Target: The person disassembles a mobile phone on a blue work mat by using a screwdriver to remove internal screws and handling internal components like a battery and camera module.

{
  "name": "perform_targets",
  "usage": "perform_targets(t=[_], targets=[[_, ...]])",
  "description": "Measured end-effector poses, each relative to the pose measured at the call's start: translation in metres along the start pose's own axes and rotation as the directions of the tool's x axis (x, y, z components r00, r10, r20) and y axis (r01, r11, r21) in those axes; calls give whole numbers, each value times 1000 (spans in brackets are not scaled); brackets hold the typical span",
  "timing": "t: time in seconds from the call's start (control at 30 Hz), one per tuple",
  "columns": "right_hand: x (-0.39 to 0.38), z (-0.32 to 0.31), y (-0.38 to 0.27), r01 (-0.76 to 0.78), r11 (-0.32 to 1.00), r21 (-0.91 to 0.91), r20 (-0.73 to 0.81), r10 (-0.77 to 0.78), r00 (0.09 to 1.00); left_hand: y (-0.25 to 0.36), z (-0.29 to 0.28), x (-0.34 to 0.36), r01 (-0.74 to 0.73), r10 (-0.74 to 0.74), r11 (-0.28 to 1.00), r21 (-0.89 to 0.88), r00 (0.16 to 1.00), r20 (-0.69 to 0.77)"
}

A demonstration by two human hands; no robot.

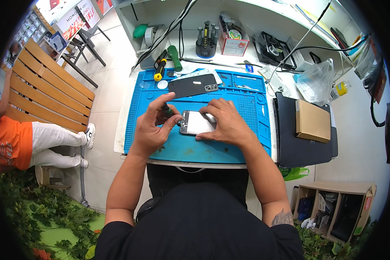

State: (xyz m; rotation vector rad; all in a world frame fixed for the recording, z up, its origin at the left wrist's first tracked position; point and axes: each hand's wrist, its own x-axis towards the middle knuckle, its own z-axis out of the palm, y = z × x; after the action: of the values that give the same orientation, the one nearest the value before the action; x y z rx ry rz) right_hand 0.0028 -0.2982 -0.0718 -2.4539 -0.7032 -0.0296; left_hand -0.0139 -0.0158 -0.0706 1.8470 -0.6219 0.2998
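Black shirt (197, 221) fronts blue mat (190, 151), hands (148, 130) (229, 123) gripping screwdriver (166, 109) and phone (197, 123), tiled floor (107, 99) leftward.

Fisheye head cam is looking down from wearer's head, facing fwd over torso (199, 221) & desk (121, 138); L hand (151, 126) & R hand (229, 122) are sitting nr ctr, close up; lens is bending edges, catching floor (104, 143) at L.

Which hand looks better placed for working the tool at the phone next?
Probably the left hand: it holds the dark tool beside the phone. The right hand grips the phone's right end, so seems better suited to steadying.
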Motion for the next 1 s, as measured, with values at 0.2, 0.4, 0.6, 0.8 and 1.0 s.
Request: perform_targets(t=[0.2,0.4,0.6,0.8,1.0], targets=[[-4,2,-1,-15,1000,2,-16,15,1000,0,10,-4,-8,8,1000,-10,1000,19],[-5,1,-3,-24,1000,9,-15,25,1000,2,10,-4,-37,37,999,2,999,21],[-10,4,-3,15,1000,-13,-53,-16,998,10,-5,10,-153,169,985,-82,954,248],[-18,4,-12,74,994,-81,-73,-80,994,20,6,16,-138,122,988,69,973,196],[-34,10,-28,164,978,-126,-123,-179,976,21,3,12,18,3,997,-78,966,258]])
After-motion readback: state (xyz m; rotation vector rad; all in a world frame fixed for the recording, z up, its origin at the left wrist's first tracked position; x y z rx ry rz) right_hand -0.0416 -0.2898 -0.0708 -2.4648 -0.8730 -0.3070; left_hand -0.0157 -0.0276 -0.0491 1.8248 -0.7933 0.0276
